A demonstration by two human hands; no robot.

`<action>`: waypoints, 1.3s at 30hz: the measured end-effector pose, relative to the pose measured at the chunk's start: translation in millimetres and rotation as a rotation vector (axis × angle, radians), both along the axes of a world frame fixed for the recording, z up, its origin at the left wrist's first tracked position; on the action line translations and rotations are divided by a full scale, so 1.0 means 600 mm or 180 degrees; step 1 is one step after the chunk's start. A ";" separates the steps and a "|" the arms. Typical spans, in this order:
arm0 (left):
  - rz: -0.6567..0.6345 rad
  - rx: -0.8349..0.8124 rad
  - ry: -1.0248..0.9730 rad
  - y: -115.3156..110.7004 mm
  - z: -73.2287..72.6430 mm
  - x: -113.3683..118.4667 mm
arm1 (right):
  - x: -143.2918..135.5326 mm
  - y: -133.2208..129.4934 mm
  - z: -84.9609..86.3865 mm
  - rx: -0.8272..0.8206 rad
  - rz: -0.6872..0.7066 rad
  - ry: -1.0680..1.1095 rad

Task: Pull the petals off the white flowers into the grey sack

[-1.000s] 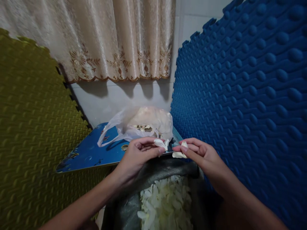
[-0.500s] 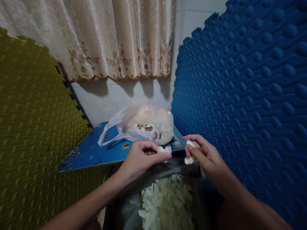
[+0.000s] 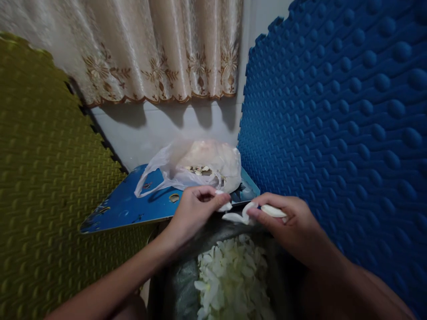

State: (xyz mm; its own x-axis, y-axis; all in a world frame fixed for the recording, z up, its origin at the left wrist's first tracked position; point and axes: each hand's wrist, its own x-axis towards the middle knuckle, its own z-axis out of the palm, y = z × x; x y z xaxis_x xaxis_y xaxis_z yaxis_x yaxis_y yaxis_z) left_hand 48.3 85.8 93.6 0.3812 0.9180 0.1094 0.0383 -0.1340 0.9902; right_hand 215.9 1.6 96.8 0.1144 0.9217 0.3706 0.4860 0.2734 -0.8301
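My left hand (image 3: 196, 211) pinches a small white petal piece (image 3: 227, 206) between thumb and forefinger. Across a small gap, my right hand (image 3: 290, 222) is closed on white petals (image 3: 245, 214) at its fingertips, with another thick whitish piece (image 3: 273, 211) tucked between its fingers. Below both hands, many white petals (image 3: 230, 275) fill a dark-lined container (image 3: 185, 282). Just behind the hands, a translucent plastic bag (image 3: 213, 155) lies open, with small whitish pieces (image 3: 199, 170) showing in its opening.
The bag rests on a blue picture-printed board (image 3: 130, 202). A yellow-green foam mat (image 3: 56, 178) stands at the left and a blue foam mat (image 3: 333, 120) at the right. A beige curtain (image 3: 160, 49) hangs in front of the pale wall (image 3: 123, 142).
Curved white petals now stick out from my right fingertips towards the left. My left hand has shifted slightly left, and its white piece shows less. The view has shifted a little.
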 end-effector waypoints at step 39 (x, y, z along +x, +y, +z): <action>-0.1191 0.0200 0.0436 -0.020 0.004 -0.003 | 0.000 0.011 -0.010 -0.0983 0.0496 0.2306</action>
